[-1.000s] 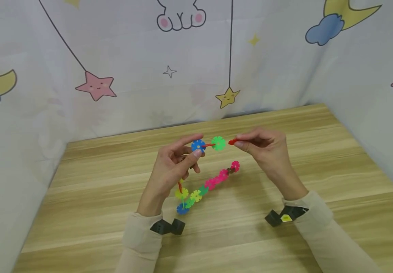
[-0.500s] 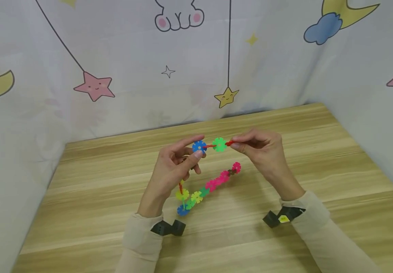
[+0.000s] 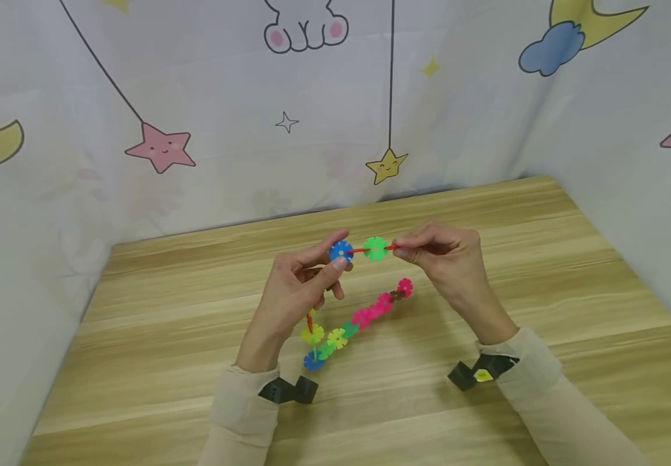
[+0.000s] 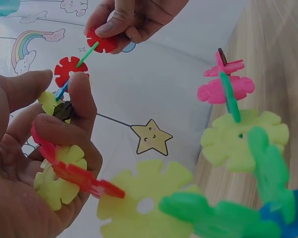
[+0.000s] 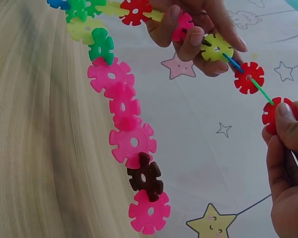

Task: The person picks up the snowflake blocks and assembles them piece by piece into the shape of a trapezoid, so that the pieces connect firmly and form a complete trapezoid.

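A chain of slotted, flower-shaped interlocking discs runs between and below the hands. My left hand [image 3: 288,285] pinches a blue disc [image 3: 341,252] between thumb and fingers, while other links pass through its curled fingers, partly hidden. Beyond the blue disc come a red disc [image 5: 249,78] and a green disc [image 3: 374,248]. At the chain's end, my right hand [image 3: 446,252] pinches a red disc [image 5: 270,116], its edge meeting the green one. The rest of the chain hangs from the left hand, through yellow discs [image 3: 312,334] and a lower blue disc [image 3: 314,360] to pink discs [image 5: 134,141].
A brown disc [image 5: 145,177] sits near the pink free end of the chain. Beneath everything is a wood-grain table [image 3: 172,336], and a white cloth printed with stars [image 3: 224,129] surrounds it at the back and sides. Small black cameras [image 3: 288,390] are strapped at both wrists.
The right hand has moved left, bringing its red disc from apart to against the green disc's edge. The left hand has barely moved, still pinching the blue disc.
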The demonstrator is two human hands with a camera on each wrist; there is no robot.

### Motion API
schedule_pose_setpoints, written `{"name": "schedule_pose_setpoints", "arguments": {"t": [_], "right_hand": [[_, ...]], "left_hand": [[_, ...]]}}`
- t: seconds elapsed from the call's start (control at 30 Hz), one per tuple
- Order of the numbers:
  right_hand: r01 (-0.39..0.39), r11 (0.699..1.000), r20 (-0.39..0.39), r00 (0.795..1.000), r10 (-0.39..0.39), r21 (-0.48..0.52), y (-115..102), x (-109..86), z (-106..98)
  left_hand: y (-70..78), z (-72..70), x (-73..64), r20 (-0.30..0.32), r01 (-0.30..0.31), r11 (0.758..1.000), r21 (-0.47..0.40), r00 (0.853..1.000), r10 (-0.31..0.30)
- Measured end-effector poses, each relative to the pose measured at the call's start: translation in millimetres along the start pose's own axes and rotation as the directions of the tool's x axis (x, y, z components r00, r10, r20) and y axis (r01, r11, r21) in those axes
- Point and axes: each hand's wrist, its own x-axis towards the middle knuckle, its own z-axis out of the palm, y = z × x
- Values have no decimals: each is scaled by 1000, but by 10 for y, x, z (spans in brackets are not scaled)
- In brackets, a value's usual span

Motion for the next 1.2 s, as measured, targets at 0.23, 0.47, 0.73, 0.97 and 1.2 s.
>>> {"name": "schedule_pose_setpoints", "arguments": {"t": [0.23, 0.47, 0.73, 0.97, 1.2], "right_hand": [[14, 999, -32, 999, -16, -42, 4, -14, 12], [-19, 998, -87, 996, 13, -63, 18, -27, 37], [-32, 999, -118, 992, 30, -9, 3, -19, 43], [-35, 996, -84, 996, 28, -87, -8, -38, 70], [-26, 995, -77, 997, 19, -91, -4, -66, 84]], "left_hand": [[27, 33, -14, 16, 2, 1000, -11, 1000, -1], [44, 50, -21, 22, 0, 1000, -21, 1000, 0], [17, 72, -14, 21, 6, 1000, -5, 1000, -5], [28, 93, -34, -59, 42, 999, 4, 997, -41], [10, 109, -16, -78, 25, 1000, -11, 997, -25]]}}
